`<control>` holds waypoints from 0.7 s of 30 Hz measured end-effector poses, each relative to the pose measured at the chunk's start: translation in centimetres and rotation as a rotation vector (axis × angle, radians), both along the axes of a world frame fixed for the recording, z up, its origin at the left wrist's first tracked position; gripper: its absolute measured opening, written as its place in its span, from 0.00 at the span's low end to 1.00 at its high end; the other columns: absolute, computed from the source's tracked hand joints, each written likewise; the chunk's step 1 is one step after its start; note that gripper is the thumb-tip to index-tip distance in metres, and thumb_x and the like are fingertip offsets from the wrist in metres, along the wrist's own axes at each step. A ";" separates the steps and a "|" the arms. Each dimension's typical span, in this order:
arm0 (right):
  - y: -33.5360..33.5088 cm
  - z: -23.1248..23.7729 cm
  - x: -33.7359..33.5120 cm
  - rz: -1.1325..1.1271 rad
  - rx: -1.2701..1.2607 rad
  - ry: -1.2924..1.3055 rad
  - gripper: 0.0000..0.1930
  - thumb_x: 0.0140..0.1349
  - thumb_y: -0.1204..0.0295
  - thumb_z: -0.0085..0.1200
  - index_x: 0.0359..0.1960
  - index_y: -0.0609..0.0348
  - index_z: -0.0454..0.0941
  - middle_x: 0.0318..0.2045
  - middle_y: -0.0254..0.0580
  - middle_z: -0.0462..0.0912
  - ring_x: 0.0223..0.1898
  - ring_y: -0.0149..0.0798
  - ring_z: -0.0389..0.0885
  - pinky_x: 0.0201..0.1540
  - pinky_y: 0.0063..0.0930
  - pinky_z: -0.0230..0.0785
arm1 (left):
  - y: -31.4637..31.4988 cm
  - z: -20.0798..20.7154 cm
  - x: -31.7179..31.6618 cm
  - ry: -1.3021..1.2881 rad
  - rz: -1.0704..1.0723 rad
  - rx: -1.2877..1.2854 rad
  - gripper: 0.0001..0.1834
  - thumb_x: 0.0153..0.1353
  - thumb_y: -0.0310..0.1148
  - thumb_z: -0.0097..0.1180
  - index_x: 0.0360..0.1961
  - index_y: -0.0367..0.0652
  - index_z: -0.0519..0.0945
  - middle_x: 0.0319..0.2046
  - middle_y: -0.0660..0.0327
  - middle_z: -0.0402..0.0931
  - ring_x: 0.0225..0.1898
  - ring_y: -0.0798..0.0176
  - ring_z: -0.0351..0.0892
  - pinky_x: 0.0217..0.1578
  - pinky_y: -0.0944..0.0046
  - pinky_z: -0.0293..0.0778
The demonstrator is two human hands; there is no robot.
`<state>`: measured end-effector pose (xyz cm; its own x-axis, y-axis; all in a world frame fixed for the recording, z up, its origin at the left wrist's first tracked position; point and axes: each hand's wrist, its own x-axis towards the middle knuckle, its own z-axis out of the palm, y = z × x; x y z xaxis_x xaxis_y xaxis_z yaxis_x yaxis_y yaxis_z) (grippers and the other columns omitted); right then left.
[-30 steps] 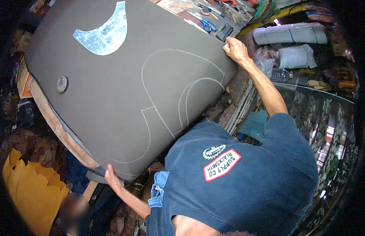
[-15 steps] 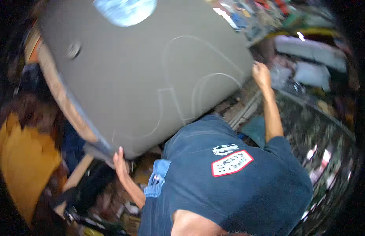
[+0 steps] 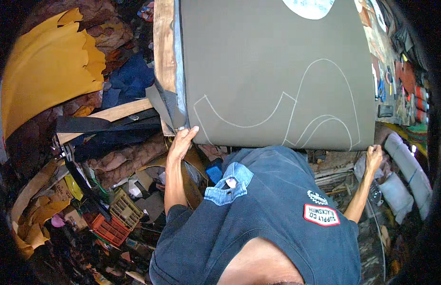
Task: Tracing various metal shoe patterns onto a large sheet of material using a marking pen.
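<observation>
A dark grey-green sheet, like leather or vinyl, lies over the work surface and bends down at its near edge. Pale drawn outlines of curved pattern shapes run along its near part. My left hand grips the near left corner, thumb on top. At the near right corner, my right hand is closed on the sheet's edge, its fingertips partly hidden. A pale rounded piece rests on the sheet at the far side, cut off by the picture's rim.
Left of the sheet runs a wooden board edge. A mustard-yellow hide hangs farther left. Below it are a wooden bar, a red basket and scraps. Tools lie beyond the right edge; a padded grey roll stands nearby.
The view has turned, so the sheet, tilted and blurred before, now sits squarely ahead. Both hands still hold its near corners. A small round object on the sheet no longer shows.
</observation>
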<state>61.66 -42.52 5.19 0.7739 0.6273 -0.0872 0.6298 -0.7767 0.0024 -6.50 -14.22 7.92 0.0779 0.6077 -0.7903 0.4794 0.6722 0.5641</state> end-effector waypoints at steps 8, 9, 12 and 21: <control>-0.9 -2.8 3.2 -0.040 0.047 0.037 0.13 0.57 0.61 0.52 0.32 0.60 0.72 0.29 0.54 0.79 0.32 0.59 0.77 0.36 0.46 0.68 | -1.8 -4.0 -0.7 -0.131 0.066 0.130 0.12 0.64 0.38 0.57 0.37 0.39 0.82 0.34 0.69 0.79 0.35 0.74 0.73 0.41 0.70 0.68; -0.9 -3.0 3.3 -0.075 0.024 0.044 0.14 0.58 0.61 0.51 0.33 0.62 0.73 0.29 0.56 0.79 0.33 0.59 0.78 0.38 0.46 0.69 | -2.1 -4.3 -0.7 -0.142 0.115 0.160 0.12 0.64 0.38 0.57 0.38 0.39 0.82 0.34 0.69 0.79 0.35 0.74 0.73 0.42 0.70 0.68; -0.6 -2.4 3.1 -0.114 -0.033 0.097 0.14 0.58 0.61 0.50 0.35 0.61 0.74 0.30 0.58 0.79 0.34 0.60 0.78 0.40 0.47 0.69 | -2.5 -4.2 -0.8 -0.158 0.108 0.187 0.12 0.64 0.37 0.58 0.39 0.39 0.81 0.35 0.69 0.78 0.36 0.75 0.73 0.42 0.70 0.68; 9.7 -0.8 -3.8 0.276 0.260 -0.207 0.17 0.60 0.77 0.43 0.49 0.49 0.77 0.49 0.45 0.78 0.48 0.52 0.78 0.50 0.43 0.70 | 8.1 -5.1 4.9 0.179 -0.026 0.881 0.23 0.60 0.33 0.59 0.55 0.34 0.72 0.43 0.47 0.79 0.43 0.52 0.80 0.47 0.59 0.73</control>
<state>57.83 -32.84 4.39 0.5590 0.7935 0.2404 0.8206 -0.5710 -0.0235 -1.57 -6.12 2.85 0.0208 0.9990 -0.0404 0.6189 0.0189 0.7852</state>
